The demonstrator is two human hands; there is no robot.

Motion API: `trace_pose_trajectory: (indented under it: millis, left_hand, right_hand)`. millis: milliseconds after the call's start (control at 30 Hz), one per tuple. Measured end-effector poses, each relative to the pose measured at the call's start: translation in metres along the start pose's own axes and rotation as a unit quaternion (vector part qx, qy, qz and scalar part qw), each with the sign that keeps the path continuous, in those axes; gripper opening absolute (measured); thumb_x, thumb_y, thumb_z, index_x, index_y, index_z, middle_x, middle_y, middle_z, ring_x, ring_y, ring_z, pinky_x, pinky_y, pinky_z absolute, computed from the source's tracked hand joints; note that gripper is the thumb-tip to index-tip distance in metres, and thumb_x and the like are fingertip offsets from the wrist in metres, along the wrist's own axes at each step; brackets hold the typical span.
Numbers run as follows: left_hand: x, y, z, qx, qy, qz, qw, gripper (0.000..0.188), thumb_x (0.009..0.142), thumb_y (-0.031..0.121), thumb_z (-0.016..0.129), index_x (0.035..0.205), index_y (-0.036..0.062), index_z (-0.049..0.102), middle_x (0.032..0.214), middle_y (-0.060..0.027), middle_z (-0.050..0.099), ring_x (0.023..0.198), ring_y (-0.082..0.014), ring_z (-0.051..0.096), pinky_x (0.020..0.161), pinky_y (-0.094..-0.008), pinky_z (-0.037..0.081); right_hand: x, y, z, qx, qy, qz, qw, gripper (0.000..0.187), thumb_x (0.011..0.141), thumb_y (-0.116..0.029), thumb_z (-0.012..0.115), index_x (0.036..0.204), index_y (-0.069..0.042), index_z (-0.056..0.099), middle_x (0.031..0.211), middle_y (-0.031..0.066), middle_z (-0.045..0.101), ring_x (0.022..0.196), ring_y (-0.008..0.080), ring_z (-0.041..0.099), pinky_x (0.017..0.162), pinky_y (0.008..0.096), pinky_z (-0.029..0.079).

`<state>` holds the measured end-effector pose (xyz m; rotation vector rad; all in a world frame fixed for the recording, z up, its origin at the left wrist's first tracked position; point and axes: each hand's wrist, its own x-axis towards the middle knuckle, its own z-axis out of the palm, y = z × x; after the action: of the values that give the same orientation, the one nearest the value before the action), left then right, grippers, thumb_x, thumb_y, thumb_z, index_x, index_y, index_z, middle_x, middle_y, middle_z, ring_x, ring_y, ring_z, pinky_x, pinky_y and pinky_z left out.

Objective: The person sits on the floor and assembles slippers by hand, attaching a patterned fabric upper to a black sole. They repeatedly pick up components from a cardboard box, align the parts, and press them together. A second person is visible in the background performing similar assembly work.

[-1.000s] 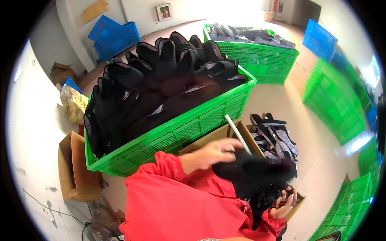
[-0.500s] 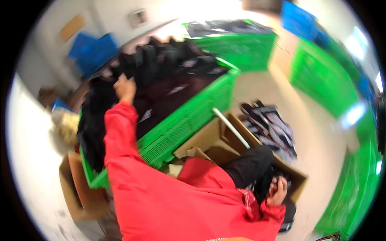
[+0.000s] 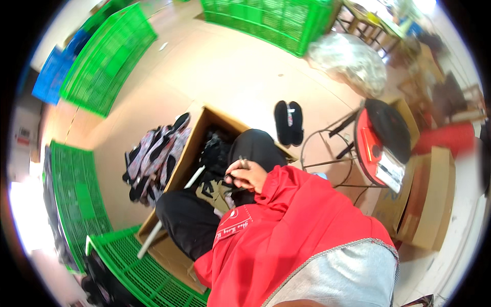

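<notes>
At the far left, a blue crate (image 3: 48, 77) sits behind a tall green crate (image 3: 107, 66), and another green crate (image 3: 79, 194) is lower down. In the bottom left corner are some black things (image 3: 97, 281), too dark to make out, beside one more green crate (image 3: 138, 261). Next comes a messy heap of grey and black things (image 3: 158, 153) on the floor. A white stick (image 3: 150, 240) leans at the near side of an open cardboard box (image 3: 197, 132). The box has fluffy black stuff (image 3: 217, 151) in it. The person's black knees (image 3: 186, 220) are at the box, one on each side of the hand.

The left hand is out of sight, so its fingers cannot be told. The right hand (image 3: 248, 175) is over the box, in a red sleeve (image 3: 291, 187). Its fingers are bent and close together around a small dark thing (image 3: 230, 177), which is too little to name.

Past the box, a pair of black slippers (image 3: 289, 123) lies on the floor. Farther right are a shiny see-through bag (image 3: 348, 61), a round stool (image 3: 364, 148) with a black cushion (image 3: 388, 128) on it, and a big brown box (image 3: 429, 199).
</notes>
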<state>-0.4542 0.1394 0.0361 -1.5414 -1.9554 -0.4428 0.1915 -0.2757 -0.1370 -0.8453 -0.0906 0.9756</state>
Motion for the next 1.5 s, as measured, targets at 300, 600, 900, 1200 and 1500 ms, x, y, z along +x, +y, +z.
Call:
trace_pose_trajectory:
  millis: [300, 600, 900, 1200, 1500]
  left_hand:
    - [-0.008, 0.156, -0.024, -0.063, 0.076, 0.192, 0.977, 0.041, 0.093, 0.032, 0.052, 0.125, 0.0079, 0.062, 0.124, -0.0192, 0.059, 0.117, -0.034, 0.054, 0.098, -0.0469, 0.042]
    - [-0.016, 0.3, -0.055, -0.1, 0.064, 0.403, 0.907, 0.047, 0.085, 0.021, 0.06, 0.129, 0.0048, 0.056, 0.128, -0.0206, 0.057, 0.121, -0.0386, 0.049, 0.106, -0.0464, 0.036]
    - [-0.118, 0.456, 0.019, -0.193, -0.245, 0.496, 0.81, 0.053, 0.074, 0.02, 0.073, 0.124, 0.013, 0.06, 0.137, -0.0152, 0.046, 0.13, -0.0343, 0.039, 0.106, -0.0449, 0.034]
    - [-0.186, 0.594, 0.096, -0.331, -0.25, 0.504, 0.758, 0.042, 0.078, 0.023, 0.069, 0.116, 0.0063, 0.063, 0.123, -0.0133, 0.056, 0.117, -0.0329, 0.051, 0.097, -0.0447, 0.043]
    - [-0.211, 0.68, 0.103, -0.177, -0.181, 0.523, 0.814, 0.014, 0.086, 0.015, 0.056, 0.096, 0.0105, 0.066, 0.104, -0.0083, 0.062, 0.099, -0.0277, 0.06, 0.078, -0.0425, 0.05]
  right_hand:
    - [-0.01, -0.079, -0.064, 0.089, 0.135, -0.119, 0.98, 0.033, 0.094, -0.009, 0.048, 0.126, 0.0, 0.045, 0.089, 0.0148, 0.063, 0.045, 0.0076, 0.037, 0.037, 0.0202, 0.026]
    - [-0.019, -0.044, -0.21, 0.097, 0.443, -0.01, 0.891, 0.044, 0.096, -0.022, 0.051, 0.138, -0.019, 0.041, 0.095, 0.0029, 0.065, 0.046, 0.0058, 0.034, 0.037, 0.0187, 0.029]
    - [0.015, -0.046, -0.181, -0.028, 0.441, 0.009, 0.897, 0.043, 0.091, -0.011, 0.05, 0.134, -0.008, 0.05, 0.082, 0.0039, 0.062, 0.045, 0.0081, 0.038, 0.036, 0.0226, 0.027]
    - [0.017, -0.035, -0.201, -0.1, 0.485, -0.042, 0.868, 0.043, 0.09, -0.002, 0.049, 0.133, -0.003, 0.049, 0.091, 0.0105, 0.065, 0.05, 0.0087, 0.045, 0.039, 0.0198, 0.032]
    - [0.01, -0.031, -0.209, -0.147, 0.503, -0.072, 0.849, 0.041, 0.09, -0.006, 0.053, 0.131, -0.004, 0.051, 0.089, 0.0088, 0.064, 0.05, 0.0086, 0.045, 0.041, 0.0194, 0.035]
